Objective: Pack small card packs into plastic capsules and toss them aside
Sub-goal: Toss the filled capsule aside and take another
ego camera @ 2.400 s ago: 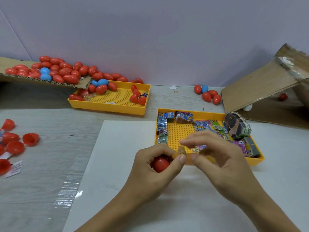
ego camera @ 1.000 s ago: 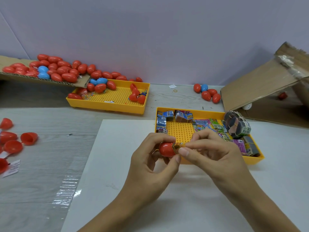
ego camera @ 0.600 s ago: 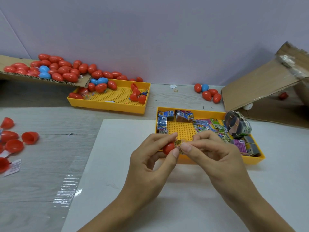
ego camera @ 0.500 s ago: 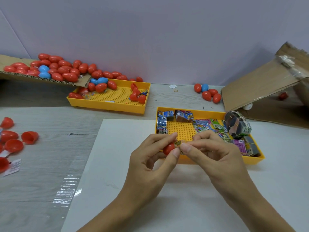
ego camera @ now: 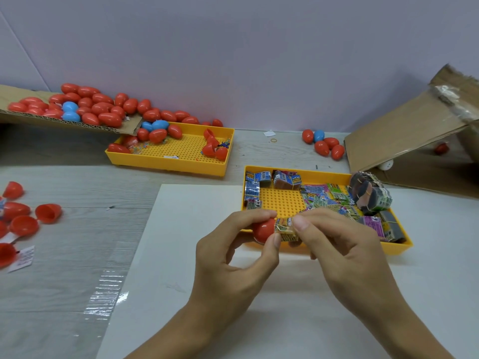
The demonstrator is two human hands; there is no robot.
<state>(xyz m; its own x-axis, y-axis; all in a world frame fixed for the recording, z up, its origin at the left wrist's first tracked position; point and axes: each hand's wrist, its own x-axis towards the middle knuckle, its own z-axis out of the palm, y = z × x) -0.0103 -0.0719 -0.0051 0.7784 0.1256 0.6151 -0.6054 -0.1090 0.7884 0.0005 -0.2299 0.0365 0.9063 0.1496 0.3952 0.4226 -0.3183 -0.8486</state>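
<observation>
Left hand (ego camera: 233, 255) grips red capsule half (ego camera: 264, 230) above near edge of yellow tray (ego camera: 404, 248). Right hand (ego camera: 344, 252) pinches card pack (ego camera: 285, 228), now partly pushed into capsule mouth versus earlier. Insertion nearly done; closing next.

Bright, even, diffuse light from above. Soft shadows under the hands (ego camera: 285, 255) on the white sheet (ego camera: 181, 255). Glare on the clear tape strip (ego camera: 103, 294) across the desk (ego camera: 64, 294). Wide-angle bending at edges. Slightly soft focus throughout, softest toward corners.
</observation>
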